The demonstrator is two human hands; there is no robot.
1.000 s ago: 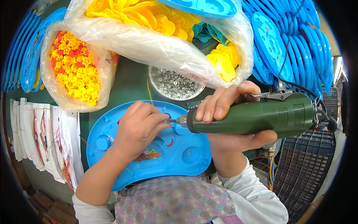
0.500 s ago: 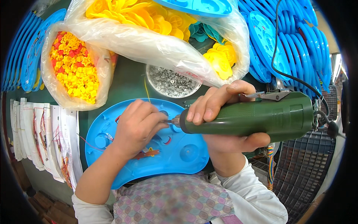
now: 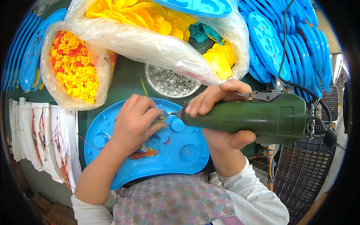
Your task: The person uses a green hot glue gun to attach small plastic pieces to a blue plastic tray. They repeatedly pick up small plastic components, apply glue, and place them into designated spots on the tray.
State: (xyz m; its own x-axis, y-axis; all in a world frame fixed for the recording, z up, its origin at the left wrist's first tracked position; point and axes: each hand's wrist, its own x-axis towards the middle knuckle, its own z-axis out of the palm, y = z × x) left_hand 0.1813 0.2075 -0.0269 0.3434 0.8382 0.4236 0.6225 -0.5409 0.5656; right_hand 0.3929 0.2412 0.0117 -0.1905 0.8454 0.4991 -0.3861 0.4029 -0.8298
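Observation:
My right hand (image 3: pixel 221 103) grips a green electric screwdriver (image 3: pixel 258 117), its body lying sideways and its bit pointing left. The bit's tip is over a blue plastic panel (image 3: pixel 187 165), close to a raised round post. My left hand (image 3: pixel 137 120) is over the panel's left half with fingers curled. Its fingertips are at a small round part (image 3: pixel 162 115) near the bit, and whatever they pinch is hidden. A brown strip with a yellow piece (image 3: pixel 144 153) lies in the panel below my left hand. A thin yellow wire (image 3: pixel 144 87) rises past the panel's far edge.
Beyond the panel stands a clear round tub (image 3: pixel 172 80) of small transparent pieces. Plastic bags hold star-shaped yellow and red pieces (image 3: pixel 75 75) and larger yellow parts (image 3: pixel 142 15). Blue panels (image 3: pixel 300 48) stack at right; wired white sheets (image 3: pixel 45 138) lie left. A black cord (image 3: pixel 282 48) hangs behind the screwdriver.
The screwdriver and my right hand have shifted slightly left, and the bit's tip is a little farther up the panel. My left fingers have drawn back from the bit, uncovering the round part.

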